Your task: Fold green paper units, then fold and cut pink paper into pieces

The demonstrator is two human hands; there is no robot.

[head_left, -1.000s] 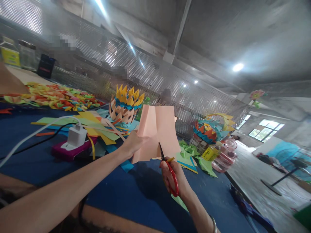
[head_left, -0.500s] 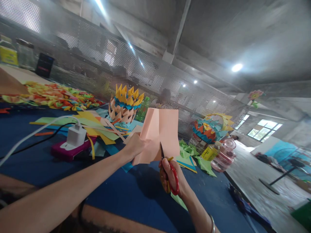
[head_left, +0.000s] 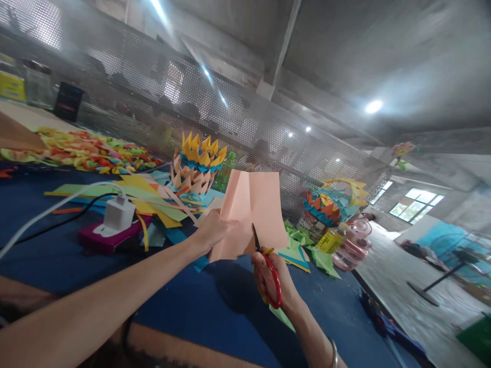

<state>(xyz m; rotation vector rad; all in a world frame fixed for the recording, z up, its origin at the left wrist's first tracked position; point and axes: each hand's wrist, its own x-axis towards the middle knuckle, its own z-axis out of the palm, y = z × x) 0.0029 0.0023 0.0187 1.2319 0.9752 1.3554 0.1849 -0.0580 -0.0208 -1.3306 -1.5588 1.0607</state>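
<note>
A creased sheet of pink paper [head_left: 266, 204] is held up above the blue table, its left part folded over. My left hand [head_left: 215, 231] grips that sheet at its left side. Scissors with red and yellow handles [head_left: 275, 281] are in my right hand [head_left: 266, 273], at the paper's lower edge. Their dark blades point up and lie against the sheet near its middle crease, looking nearly closed. The shadow of hands and paper falls on the table below.
Colored paper strips [head_left: 161, 209], a purple power strip [head_left: 111, 237] with a white charger, and folded paper baskets [head_left: 199, 166] surround the paper. Bottles [head_left: 351, 248] and green paper pieces [head_left: 324, 261] stand right; a blue tool [head_left: 391, 327] lies near the table's right edge.
The paper's right part has swung slightly, its lower right corner shifting right. The scissor handles have come closer together in my right hand. My left hand has barely moved.
</note>
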